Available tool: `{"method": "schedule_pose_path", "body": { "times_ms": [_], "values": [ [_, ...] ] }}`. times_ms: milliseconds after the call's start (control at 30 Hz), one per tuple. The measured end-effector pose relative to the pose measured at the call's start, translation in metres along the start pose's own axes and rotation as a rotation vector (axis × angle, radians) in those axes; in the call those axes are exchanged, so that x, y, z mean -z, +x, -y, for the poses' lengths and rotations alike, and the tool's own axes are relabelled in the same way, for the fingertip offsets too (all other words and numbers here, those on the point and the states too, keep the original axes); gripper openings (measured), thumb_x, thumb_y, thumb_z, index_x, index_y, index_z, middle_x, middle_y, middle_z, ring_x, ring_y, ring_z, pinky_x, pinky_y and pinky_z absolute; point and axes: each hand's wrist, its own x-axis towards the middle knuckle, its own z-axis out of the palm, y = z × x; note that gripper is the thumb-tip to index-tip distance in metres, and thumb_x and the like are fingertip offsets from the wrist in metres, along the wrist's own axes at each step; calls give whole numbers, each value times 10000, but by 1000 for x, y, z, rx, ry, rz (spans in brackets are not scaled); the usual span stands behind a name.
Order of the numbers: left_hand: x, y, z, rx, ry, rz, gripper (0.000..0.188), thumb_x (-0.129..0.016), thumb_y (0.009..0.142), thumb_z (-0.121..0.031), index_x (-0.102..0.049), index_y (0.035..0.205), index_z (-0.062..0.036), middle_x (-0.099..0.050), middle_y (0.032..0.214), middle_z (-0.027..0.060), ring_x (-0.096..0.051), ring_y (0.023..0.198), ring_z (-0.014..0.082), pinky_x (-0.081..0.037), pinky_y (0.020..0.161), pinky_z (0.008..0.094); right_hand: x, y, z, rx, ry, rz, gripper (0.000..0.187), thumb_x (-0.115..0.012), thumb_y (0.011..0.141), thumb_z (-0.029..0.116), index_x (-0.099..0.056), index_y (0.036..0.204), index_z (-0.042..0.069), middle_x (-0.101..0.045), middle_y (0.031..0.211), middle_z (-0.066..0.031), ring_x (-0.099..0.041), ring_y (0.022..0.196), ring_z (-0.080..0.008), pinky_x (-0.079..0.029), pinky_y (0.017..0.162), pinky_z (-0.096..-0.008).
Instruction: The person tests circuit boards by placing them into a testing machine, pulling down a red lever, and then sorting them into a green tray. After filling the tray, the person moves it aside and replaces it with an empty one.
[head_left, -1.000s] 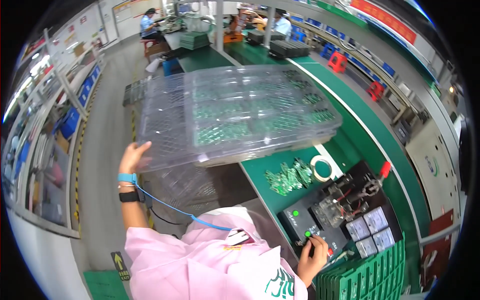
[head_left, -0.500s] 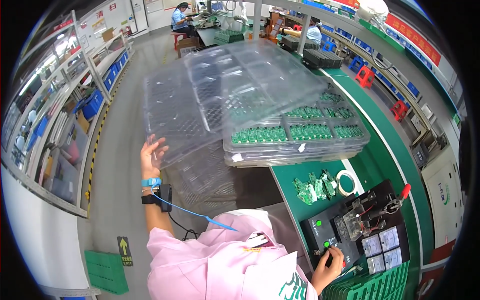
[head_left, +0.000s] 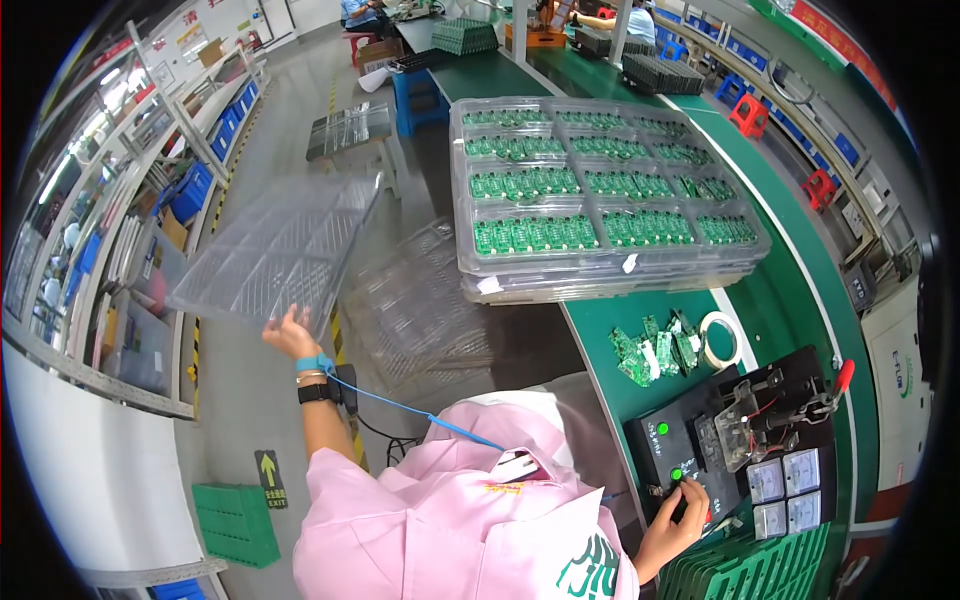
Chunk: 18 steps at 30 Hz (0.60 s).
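Note:
A clear plastic blister tray (head_left: 290, 245) hangs tilted over the aisle. My left hand (head_left: 292, 333) is closed on its near edge, with a blue wrist strap below. My right hand (head_left: 683, 515) rests at the front of a black test fixture (head_left: 700, 440), fingers bent and apart from the thumb. Its fingertips are by a green button (head_left: 677, 474); whether they press it I cannot tell. Ahead, stacked clear trays hold rows of green circuit boards (head_left: 535, 235), the top tray uncovered.
Loose circuit boards (head_left: 655, 348) and a tape roll (head_left: 721, 340) lie on the green bench (head_left: 600, 350). More clear trays (head_left: 420, 300) are low beside the bench. Green racks (head_left: 760, 570) stand near right. A small table (head_left: 348, 130) and shelving (head_left: 150, 200) are at left. Co-workers sit far off.
My left hand has swung the clear tray left, off the board-filled stack and out over the aisle. My right hand stays at the fixture. The view has shifted slightly.

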Motion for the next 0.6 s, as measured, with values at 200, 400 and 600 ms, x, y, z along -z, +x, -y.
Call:
{"method": "schedule_pose_path", "body": {
  "times_ms": [200,400,600],
  "values": [
    [25,9,44,-24,276,175,458,-600,782,23,-351,1164,-21,-457,1120,199,-639,853,316,-594,657,365,1,-4,0,14,-22,-23,113,-598,843,-58,-613,954,-41,-651,999,-155,-624,920,-321,-478,833,-390],
    [46,25,151,165,368,379,473,-687,782,-107,-431,1160,16,-562,1103,236,-628,957,328,-574,674,396,-8,5,0,-23,-29,-33,114,-596,834,-74,-612,944,-46,-650,994,-163,-626,928,-322,-477,849,-385],
    [107,42,245,-160,1131,172,583,-792,758,-319,-585,1142,67,-627,1150,270,-619,1009,394,-482,923,435,-3,2,10,-116,-115,-63,110,-604,826,-72,-617,931,-43,-651,979,-161,-627,923,-319,-478,854,-373]
  ]
}}
